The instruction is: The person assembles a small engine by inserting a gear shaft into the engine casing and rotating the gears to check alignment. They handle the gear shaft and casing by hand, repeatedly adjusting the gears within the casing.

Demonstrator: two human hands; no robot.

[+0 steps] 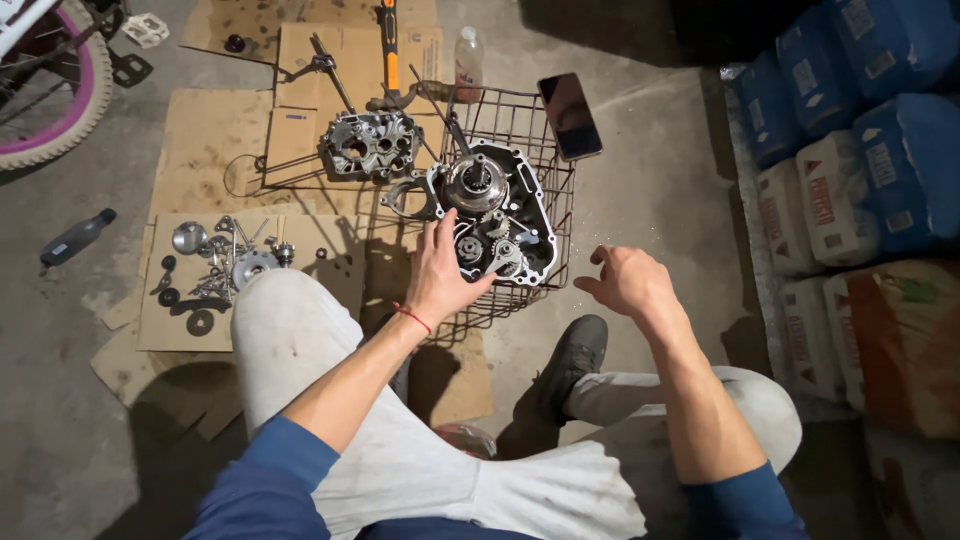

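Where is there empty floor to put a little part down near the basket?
Bare concrete lies right of the wire basket, between it and the stacked sacks, past the right hand. More lies left of the cardboard, around the dark bottle. The cardboard by the left hand is crowded with small parts.

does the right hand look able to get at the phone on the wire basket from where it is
Probably yes. The right hand hovers open beside the wire basket, and the phone lies on the basket's far rim with nothing between them, though it would take a forward stretch.
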